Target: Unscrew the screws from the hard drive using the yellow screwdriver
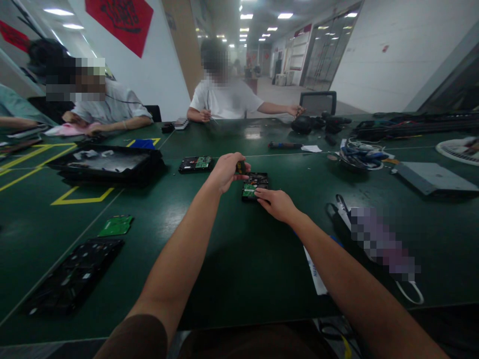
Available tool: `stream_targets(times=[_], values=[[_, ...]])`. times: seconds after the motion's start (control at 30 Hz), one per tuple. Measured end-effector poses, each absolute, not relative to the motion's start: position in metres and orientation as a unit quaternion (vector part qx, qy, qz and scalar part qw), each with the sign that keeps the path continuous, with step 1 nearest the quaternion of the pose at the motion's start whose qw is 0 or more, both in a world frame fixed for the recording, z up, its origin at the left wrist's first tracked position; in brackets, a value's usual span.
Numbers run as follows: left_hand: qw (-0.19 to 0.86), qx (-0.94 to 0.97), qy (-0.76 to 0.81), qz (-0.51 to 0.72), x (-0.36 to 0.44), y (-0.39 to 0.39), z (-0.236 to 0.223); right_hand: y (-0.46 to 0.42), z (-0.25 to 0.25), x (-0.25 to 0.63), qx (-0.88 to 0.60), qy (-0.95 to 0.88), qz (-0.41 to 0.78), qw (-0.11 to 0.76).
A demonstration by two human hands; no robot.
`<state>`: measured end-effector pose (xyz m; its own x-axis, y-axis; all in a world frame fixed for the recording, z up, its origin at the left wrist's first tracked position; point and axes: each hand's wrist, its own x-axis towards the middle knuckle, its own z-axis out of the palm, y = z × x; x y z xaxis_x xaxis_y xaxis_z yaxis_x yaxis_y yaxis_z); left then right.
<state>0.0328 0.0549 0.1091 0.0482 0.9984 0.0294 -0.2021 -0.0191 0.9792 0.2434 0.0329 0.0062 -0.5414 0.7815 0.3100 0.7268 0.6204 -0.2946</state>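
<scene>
A black hard drive (261, 178) with a green circuit board lies flat on the table in front of me. My left hand (225, 172) is over its left side, fingers closed round a short dark object with yellow marks (241, 167); its lower end is hidden. My right hand (277, 203) rests at the drive's right front corner, with its fingertips on the green board. Whether those fingers pinch anything small I cannot make out. Left of my hands is a second hard drive (195, 164), board side up.
At the left are a black tray (108, 162), a loose green circuit board (116, 226) and several dark drives (75, 276). Cables (361, 154), a grey metal case (436, 178) and a strapped pouch (381, 239) lie at the right. People sit across the table.
</scene>
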Motion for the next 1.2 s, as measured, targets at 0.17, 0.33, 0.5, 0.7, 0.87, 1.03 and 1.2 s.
stream_targets(times=[0.17,0.33,0.5,0.7,0.87,1.03,1.2], values=[[0.551,0.450,0.433,0.554,0.0320,0.0582,0.1073,0.0326,0.0057,0.2439,-0.430,-0.875,0.063,0.213],[0.526,0.479,0.441,0.547,0.0311,0.0586,0.1071,0.0316,0.0062,0.2437,-0.432,-0.874,0.064,0.211],[0.576,0.465,0.406,0.536,0.0326,0.0582,0.1056,0.0310,0.0069,0.2433,-0.432,-0.874,0.063,0.212],[0.512,0.490,0.437,0.555,0.0312,0.0599,0.1038,0.0306,0.0087,0.2431,-0.438,-0.874,0.060,0.201],[0.481,0.506,0.454,0.554,0.0308,0.0568,0.1065,0.0312,0.0071,0.2431,-0.436,-0.873,0.060,0.208],[0.552,0.470,0.419,0.547,0.0327,0.0562,0.1063,0.0313,0.0066,0.2432,-0.431,-0.875,0.059,0.214],[0.505,0.487,0.438,0.562,0.0306,0.0605,0.1030,0.0313,0.0076,0.2439,-0.428,-0.876,0.065,0.212]])
